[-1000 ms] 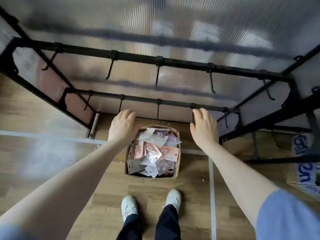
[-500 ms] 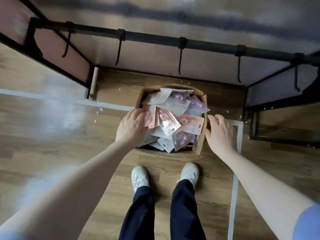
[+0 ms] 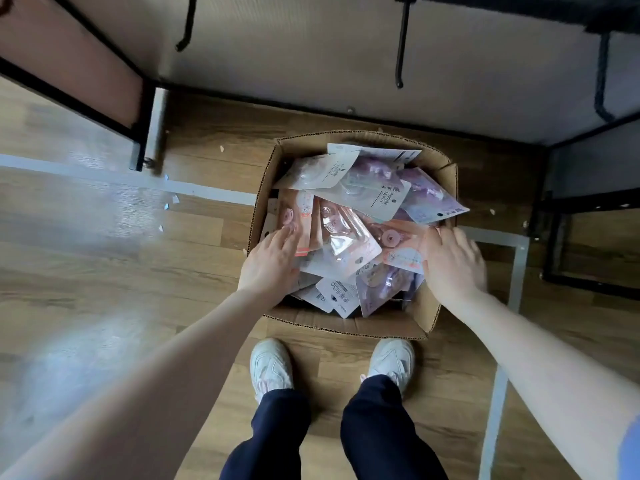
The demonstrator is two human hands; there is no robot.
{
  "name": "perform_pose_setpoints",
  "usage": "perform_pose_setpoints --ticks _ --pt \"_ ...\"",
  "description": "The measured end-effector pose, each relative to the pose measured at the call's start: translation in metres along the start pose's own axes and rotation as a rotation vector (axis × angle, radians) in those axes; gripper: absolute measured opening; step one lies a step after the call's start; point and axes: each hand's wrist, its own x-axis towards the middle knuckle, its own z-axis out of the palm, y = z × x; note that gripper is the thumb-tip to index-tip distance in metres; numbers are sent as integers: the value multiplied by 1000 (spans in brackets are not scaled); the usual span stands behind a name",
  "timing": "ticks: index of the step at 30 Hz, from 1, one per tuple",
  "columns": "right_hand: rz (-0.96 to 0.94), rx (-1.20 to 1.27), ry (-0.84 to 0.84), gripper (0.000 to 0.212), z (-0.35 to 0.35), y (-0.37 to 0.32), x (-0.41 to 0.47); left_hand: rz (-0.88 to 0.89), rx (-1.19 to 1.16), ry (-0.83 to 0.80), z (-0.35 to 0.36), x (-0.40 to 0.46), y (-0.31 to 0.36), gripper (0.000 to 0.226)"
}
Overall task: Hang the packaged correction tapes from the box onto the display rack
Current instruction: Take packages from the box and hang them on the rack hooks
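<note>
Wood-plank floor (image 3: 104, 271) under black rack (image 3: 138, 109); left hand (image 3: 270, 265) and right hand (image 3: 453, 265) lie flat-fingered on box (image 3: 346, 325) packets (image 3: 346, 237).

Just the one head cam here, pointing pretty much straight down

It looks down along both forearms at an open cardboard box (image 3: 349, 327) on the wood floor, white sneakers (image 3: 272, 367) near the bottom edge, display rack (image 3: 400, 46) hooks across the top; wide-angle, close enough to read package shapes, edges blurry

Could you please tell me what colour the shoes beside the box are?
The shoes are white, seen clearly in the head view, just in front of the cardboard box.
</note>
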Motion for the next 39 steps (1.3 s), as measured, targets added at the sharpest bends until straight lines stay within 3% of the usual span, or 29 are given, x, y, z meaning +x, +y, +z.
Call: perform_pose_setpoints --ticks 9,16,20,23,25,28,30,32,35,39 --pt "25 -255 13 50 27 1 18 -47 -49 128 32 28 -8 77" --pt "133 57 44 74 26 -1 5 -124 -349 90 35 31 -14 79" --pt "183 217 -12 53 25 -2 -6 -111 -477 70 40 14 -4 76" --pt "236 352 -40 39 26 -4 -15 -108 -516 100 50 1 6 52" --pt "280 421 -45 34 28 -4 -17 -123 -478 154 50 2 8 40" --pt "324 532 -26 27 32 -3 -18 -28 -226 274 39 19 5 34" --pt "335 605 -28 25 35 -3 -19 104 -66 220 25 33 3 29" --pt "344 635 -37 25 38 -3 -21 213 23 117 18 47 -2 42" --pt "354 648 -55 25 38 -5 -24 283 134 125 12 55 -14 80" --pt "339 665 -69 28 36 -4 -25 108 -29 13 -3 57 -17 102"
